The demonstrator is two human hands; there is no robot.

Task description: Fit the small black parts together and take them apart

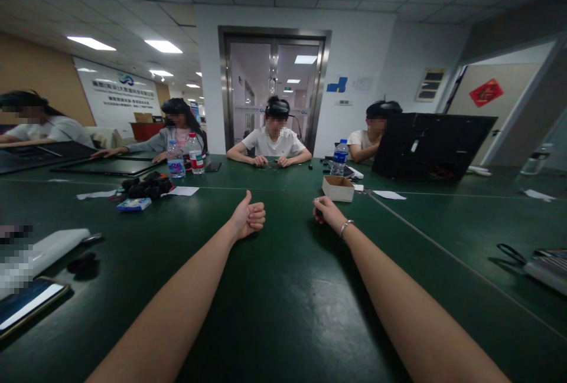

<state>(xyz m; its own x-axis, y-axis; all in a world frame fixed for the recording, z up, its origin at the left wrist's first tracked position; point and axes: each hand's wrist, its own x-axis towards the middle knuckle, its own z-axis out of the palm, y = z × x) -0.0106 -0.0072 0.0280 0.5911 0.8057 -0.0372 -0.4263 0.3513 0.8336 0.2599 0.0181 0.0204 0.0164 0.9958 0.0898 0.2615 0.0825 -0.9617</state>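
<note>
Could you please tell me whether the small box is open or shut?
Open: the small box shows its inner walls, uncovered.

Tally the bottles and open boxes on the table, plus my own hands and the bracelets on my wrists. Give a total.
Bottles: 4 (red-capped bottle, neighbouring bottle, blue-labelled bottle, clear bottle at far right)
Open box: 1
Hands: 2 (left hand, right hand)
Bracelet: 1, right wrist
Total: 8

Arms [177,306] outstretched, left fingers [257,218] curled (thumb [248,197] up), right fingers [317,212] bent inward
</note>
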